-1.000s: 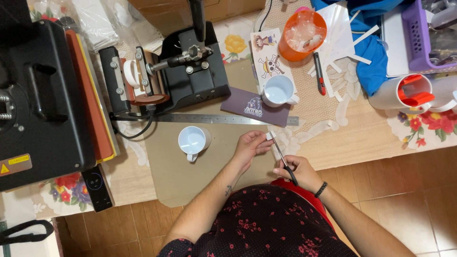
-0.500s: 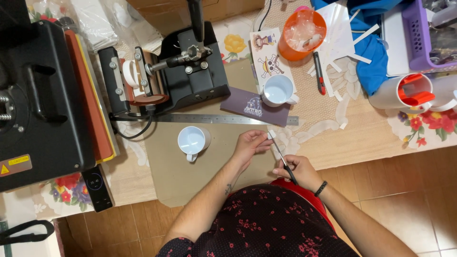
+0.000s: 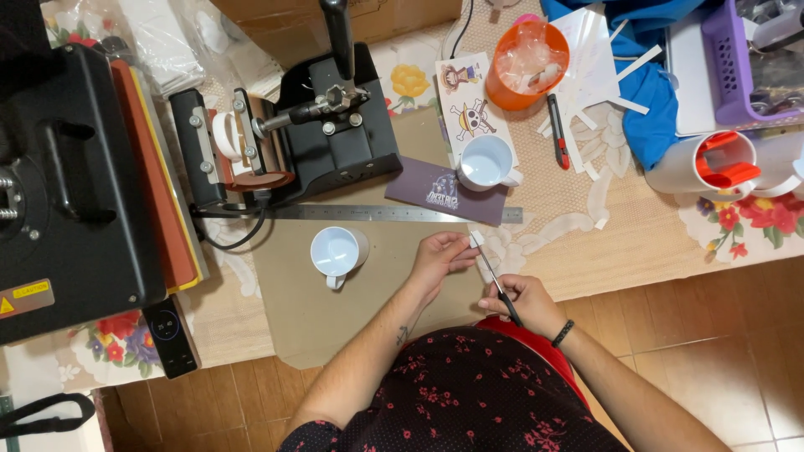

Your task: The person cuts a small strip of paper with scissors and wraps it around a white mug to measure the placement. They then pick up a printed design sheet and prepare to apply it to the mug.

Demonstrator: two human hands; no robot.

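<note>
Scissors meet a small white strip over the table's near edge.
Left hand (image 3: pixel 437 258) fingers pinch the strip (image 3: pixel 476 238); right hand (image 3: pixel 523 303) grips scissors (image 3: pixel 496 283), blades pointing far-left toward it.

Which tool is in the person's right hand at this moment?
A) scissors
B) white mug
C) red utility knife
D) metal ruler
A: the right hand grips scissors whose blades reach a small white piece pinched by the left hand.
</note>
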